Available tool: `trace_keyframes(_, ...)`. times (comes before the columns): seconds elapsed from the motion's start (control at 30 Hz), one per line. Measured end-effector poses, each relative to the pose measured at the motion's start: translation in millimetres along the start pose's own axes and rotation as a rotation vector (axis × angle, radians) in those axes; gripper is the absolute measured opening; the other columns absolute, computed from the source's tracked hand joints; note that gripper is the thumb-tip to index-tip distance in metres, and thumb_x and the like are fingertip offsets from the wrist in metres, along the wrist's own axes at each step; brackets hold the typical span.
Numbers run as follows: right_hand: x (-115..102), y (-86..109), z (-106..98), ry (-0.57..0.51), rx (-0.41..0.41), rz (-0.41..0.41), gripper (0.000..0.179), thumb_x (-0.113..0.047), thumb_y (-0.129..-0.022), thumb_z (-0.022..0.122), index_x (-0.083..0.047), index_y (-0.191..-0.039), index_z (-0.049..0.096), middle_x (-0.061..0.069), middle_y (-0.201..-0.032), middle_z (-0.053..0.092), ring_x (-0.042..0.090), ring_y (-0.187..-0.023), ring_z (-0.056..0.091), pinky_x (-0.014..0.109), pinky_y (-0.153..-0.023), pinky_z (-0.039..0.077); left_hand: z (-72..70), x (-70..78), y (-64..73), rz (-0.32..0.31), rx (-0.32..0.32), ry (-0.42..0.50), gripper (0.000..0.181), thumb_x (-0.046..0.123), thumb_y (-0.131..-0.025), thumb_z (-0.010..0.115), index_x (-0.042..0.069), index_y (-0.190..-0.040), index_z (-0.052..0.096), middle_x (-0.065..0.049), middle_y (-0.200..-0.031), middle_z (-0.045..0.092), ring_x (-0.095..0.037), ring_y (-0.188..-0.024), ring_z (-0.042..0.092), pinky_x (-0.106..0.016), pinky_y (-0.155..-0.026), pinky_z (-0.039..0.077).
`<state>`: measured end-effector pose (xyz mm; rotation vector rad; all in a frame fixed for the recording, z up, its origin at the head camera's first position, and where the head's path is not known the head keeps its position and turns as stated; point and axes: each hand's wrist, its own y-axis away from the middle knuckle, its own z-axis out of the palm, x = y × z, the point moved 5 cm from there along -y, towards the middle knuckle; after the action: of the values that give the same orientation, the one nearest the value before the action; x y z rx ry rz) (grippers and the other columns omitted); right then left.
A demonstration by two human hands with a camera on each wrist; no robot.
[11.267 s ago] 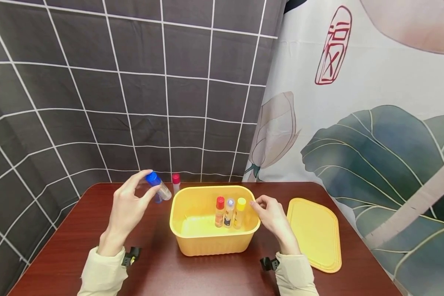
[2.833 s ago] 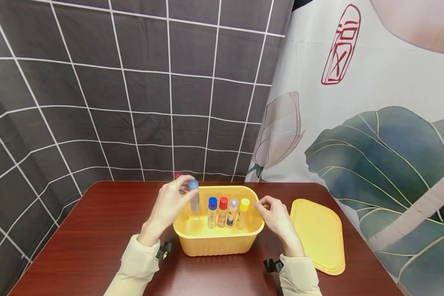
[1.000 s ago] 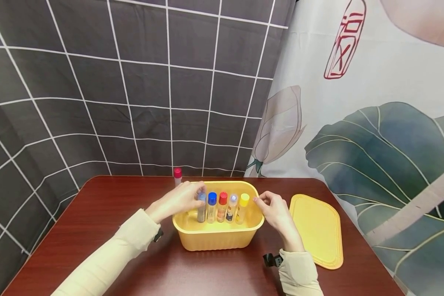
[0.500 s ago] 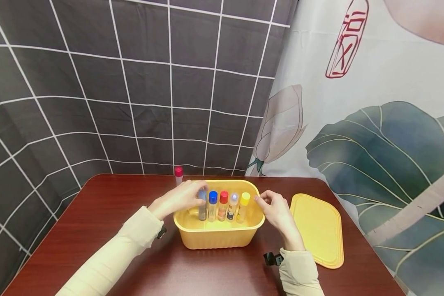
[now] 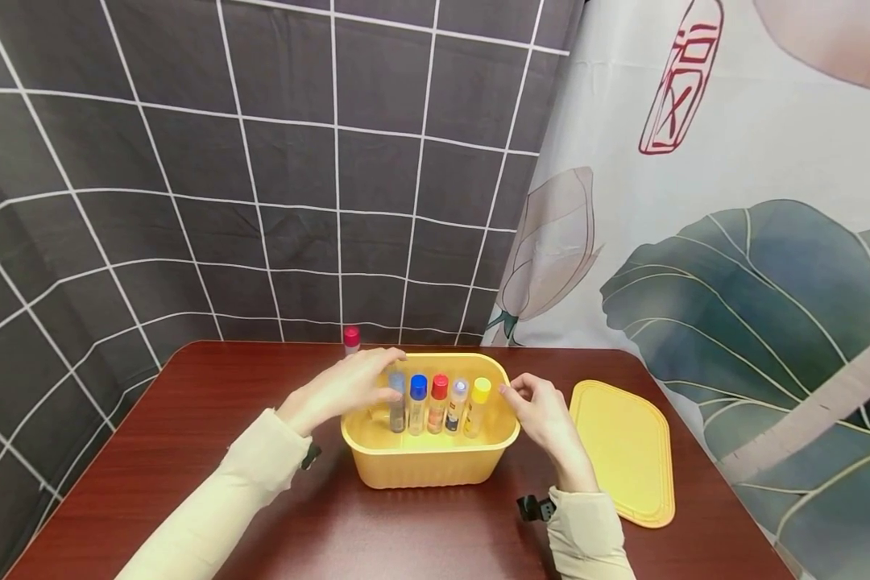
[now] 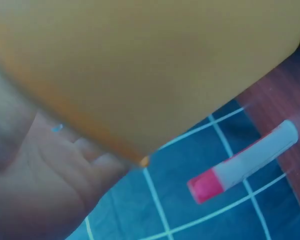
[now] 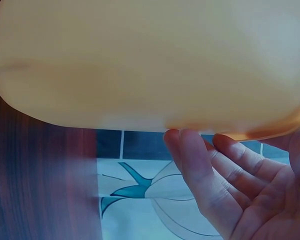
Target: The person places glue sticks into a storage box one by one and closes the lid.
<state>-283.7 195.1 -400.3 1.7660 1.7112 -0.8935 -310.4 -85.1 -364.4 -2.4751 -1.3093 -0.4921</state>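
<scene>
My left hand [image 5: 344, 388] is over the left end of a yellow plastic box [image 5: 428, 471], with thumb and fingers spread beside a glue stick with a greyish-blue cap [image 5: 396, 409]. To its right in the box stand glue sticks with a blue cap [image 5: 418, 388], a red cap [image 5: 439, 388], a pale lilac cap [image 5: 459, 390] and a yellow cap [image 5: 481, 391]. My right hand [image 5: 547, 423] pinches the box's right rim; in the right wrist view its bent fingers [image 7: 197, 160] meet the rim. A glue stick with a dark pink cap [image 6: 245, 162] stands behind the box.
A yellow lid [image 5: 622, 451] lies flat on the dark red-brown table [image 5: 420, 532], right of the box. Behind the table hang a dark grid-patterned cloth [image 5: 275, 177] and a white cloth with leaf and flower prints [image 5: 732, 266].
My left hand has set the greyish-blue-capped glue stick in the box, let go and spread its fingers, drawing slightly left. The right hand stays at the rim.
</scene>
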Motion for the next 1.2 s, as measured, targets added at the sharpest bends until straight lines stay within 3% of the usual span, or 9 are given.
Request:
trace_keyframes(0.2, -0.3, 0.0, -0.1, 0.004, 0.009, -0.003, 0.020, -0.025, -0.095, 0.066, -0.005, -0.096, 0.067, 0.012, -0.082, 0.064, 0.022, -0.071, 0.056, 0.029, -0.062, 0.050, -28.2, -2.1, 7.3, 0.007, 0.112, -0.006, 0.062, 0.031, -0.085, 0.078, 0.009, -0.137, 0.054, -0.010, -0.135, 0.057, -0.027, -0.121, 0.055, -0.047, -0.101, 0.043)
trace_keyframes(0.37, -1.1, -0.6, 0.1, 0.010, 0.008, -0.003, 0.020, -0.026, -0.094, 0.066, -0.006, -0.096, 0.066, 0.007, -0.079, 0.061, 0.022, -0.072, 0.056, 0.030, -0.063, 0.050, -45.3, -18.8, 6.3, -0.061, 0.164, 0.004, 0.069, 0.038, -0.083, 0.078, 0.011, -0.140, 0.051, -0.012, -0.139, 0.053, -0.030, -0.121, 0.054, -0.051, -0.100, 0.043)
trace_keyframes(0.47, -1.3, -0.4, 0.2, 0.013, 0.008, -0.002, 0.020, -0.026, -0.094, 0.066, -0.006, -0.096, 0.067, 0.007, -0.079, 0.062, 0.022, -0.072, 0.056, 0.030, -0.063, 0.050, -49.6, -31.5, 3.3, -0.101, 0.168, 0.004, 0.073, 0.043, -0.082, 0.077, 0.012, -0.142, 0.049, -0.012, -0.144, 0.048, -0.031, -0.131, 0.045, -0.054, -0.104, 0.038)
trace_keyframes(0.63, -1.2, 0.5, -0.3, 0.012, 0.008, -0.003, 0.020, -0.025, -0.095, 0.065, -0.005, -0.096, 0.067, 0.010, -0.083, 0.064, 0.022, -0.072, 0.057, 0.030, -0.063, 0.051, -50.6, -50.3, -5.8, -0.154, 0.156, -0.002, 0.076, 0.050, -0.083, 0.073, 0.012, -0.144, 0.047, -0.014, -0.148, 0.043, -0.034, -0.136, 0.039, -0.057, -0.106, 0.034)
trace_keyframes(0.87, -0.3, 1.0, -0.9, 0.014, 0.013, -0.011, 0.020, -0.025, -0.095, 0.066, -0.005, -0.095, 0.067, 0.006, -0.080, 0.062, 0.021, -0.072, 0.056, 0.029, -0.062, 0.049, -43.7, -75.5, -22.0, -0.207, 0.135, -0.006, 0.075, 0.043, -0.084, 0.075, 0.007, -0.143, 0.046, -0.019, -0.144, 0.045, -0.038, -0.129, 0.045, -0.058, -0.103, 0.037)
trace_keyframes(1.2, -0.8, 1.7, -0.9, -0.002, 0.014, -0.013, 0.019, -0.025, -0.094, 0.066, -0.006, -0.096, 0.067, 0.007, -0.080, 0.063, 0.022, -0.071, 0.057, 0.030, -0.062, 0.051, -30.5, -91.8, -34.5, -0.222, 0.132, 0.013, 0.065, 0.033, -0.086, 0.075, 0.003, -0.138, 0.050, -0.020, -0.129, 0.059, -0.038, -0.117, 0.055, -0.058, -0.097, 0.043)
